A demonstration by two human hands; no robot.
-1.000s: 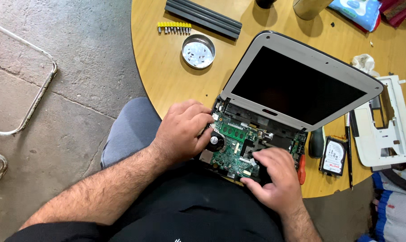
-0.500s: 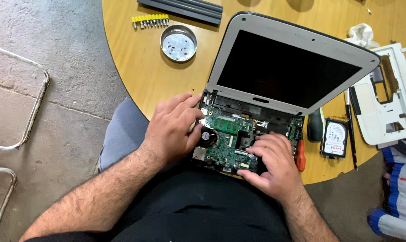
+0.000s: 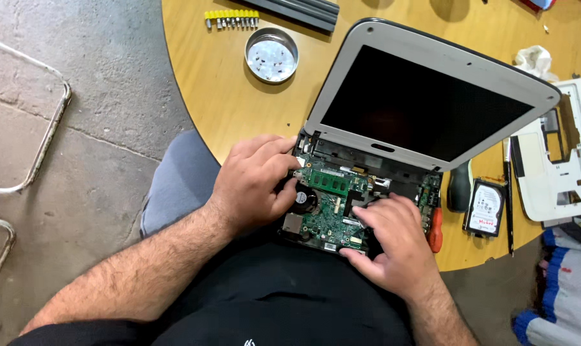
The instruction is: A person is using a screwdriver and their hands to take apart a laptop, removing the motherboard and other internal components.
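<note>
Concrete floor (image 3: 79, 160) fills the nine o'clock side, with a round wooden table (image 3: 226, 96) curving from twelve o'clock down to four. Largest on the table is a small laptop (image 3: 425, 96), its grey-framed lid raised and the dark screen tilted toward two o'clock; its base sits at the table's near edge, at the centre of the view, with the top cover off and a green board (image 3: 332, 205) laid bare. On the board are a long green memory strip at eleven o'clock and a round black fan at nine. A white plastic cover (image 3: 560, 173) lies at three o'clock, and a dark ribbed bar (image 3: 297, 9) at twelve. The left hand (image 3: 255, 186) comes in from seven o'clock, forearm bare, palm down, fingers curled loosely over the board's left edge, the thumb beside the fan; it presses there and I cannot tell whether it grips anything. The right hand (image 3: 399, 247) comes from five o'clock, palm down, fingers spread and bent, tips resting on the board's lower right part, closed on nothing visible. A hard drive (image 3: 484, 208) lies just right of the laptop, a black mouse (image 3: 458, 187) beside it. A round tin (image 3: 272, 55) holding small screws sits at eleven o'clock, below a row of yellow bits (image 3: 231, 18). An orange-handled screwdriver (image 3: 435, 230) peeks out by the right hand.
</note>
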